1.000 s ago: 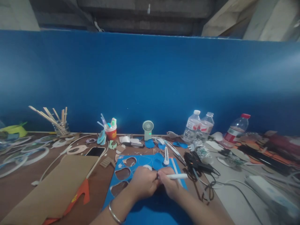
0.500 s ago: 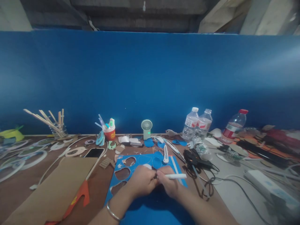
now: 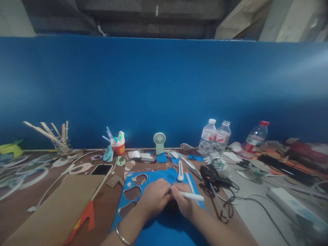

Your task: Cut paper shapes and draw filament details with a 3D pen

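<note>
My right hand [image 3: 185,200] is closed around a white marker pen [image 3: 193,196], whose back end points to the right. Its tip is hidden between my hands. Close against it, my left hand [image 3: 156,196] is curled shut with the fingers bent inward; whatever it grips is out of sight. Both hands are over a blue sheet [image 3: 164,232] with several rounded holes cut along its left side. Just beyond my hands lie a blue cut-out disc [image 3: 171,175] and a white utility knife [image 3: 180,171].
A small fan [image 3: 159,142] stands against the blue wall, with a red cup [image 3: 119,149] of pens to its left. Brown cardboard [image 3: 58,205] lies at left. Black cables [image 3: 215,181], water bottles [image 3: 207,138] and a power strip [image 3: 294,205] are at right.
The hands stay together and the marker pen is still held. A white rounded bit that showed above my left fingers is now hidden. The view has shifted slightly.
</note>
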`<state>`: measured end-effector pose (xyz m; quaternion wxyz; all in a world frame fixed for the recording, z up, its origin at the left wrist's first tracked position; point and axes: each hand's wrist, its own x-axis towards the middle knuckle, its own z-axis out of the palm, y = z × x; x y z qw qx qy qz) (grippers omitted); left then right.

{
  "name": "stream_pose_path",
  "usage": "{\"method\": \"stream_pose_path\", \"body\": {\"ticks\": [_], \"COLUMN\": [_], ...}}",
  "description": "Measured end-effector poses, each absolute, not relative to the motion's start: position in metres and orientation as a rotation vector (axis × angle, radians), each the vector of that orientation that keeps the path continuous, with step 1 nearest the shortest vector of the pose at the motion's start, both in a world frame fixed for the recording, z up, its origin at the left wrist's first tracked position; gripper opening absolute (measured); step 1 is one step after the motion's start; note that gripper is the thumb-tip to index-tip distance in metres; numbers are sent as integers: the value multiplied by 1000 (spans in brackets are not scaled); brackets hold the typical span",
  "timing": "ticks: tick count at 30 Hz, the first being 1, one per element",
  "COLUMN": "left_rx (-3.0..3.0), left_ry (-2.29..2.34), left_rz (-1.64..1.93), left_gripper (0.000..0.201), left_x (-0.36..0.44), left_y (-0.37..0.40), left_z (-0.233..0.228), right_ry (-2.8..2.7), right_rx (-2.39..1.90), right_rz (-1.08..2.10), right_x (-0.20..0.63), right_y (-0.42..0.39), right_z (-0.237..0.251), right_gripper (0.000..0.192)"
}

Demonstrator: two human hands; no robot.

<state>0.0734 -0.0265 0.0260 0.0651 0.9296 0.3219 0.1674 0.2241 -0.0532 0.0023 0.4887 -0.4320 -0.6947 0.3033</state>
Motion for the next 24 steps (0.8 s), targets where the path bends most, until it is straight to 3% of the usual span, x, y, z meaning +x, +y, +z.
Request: {"method": "stream_pose_path", "body": {"ticks": [8,17,20,24], "left_rx": [2762,2812,2806,2773], "left_ry": [1087,1108,1116,1118], "left_rz": [600,488,502,518], "left_gripper": [23,17,11,19], "left_x": [83,79,77,77], "left_y": [-34,-39,-38,-38], "left_z": [22,30,29,27], "right_ry": [-1301,-1407,-1560,-1857], "right_rx": [-1062,-1010,-953,-979], "right_rz": [987,1074,1026,753], "right_x": [219,217,220,224], "right_y": [-45,-47,-53,-57], "right_z": [-8,-14,-4,6], "right_gripper": [46,46,46,39]}}
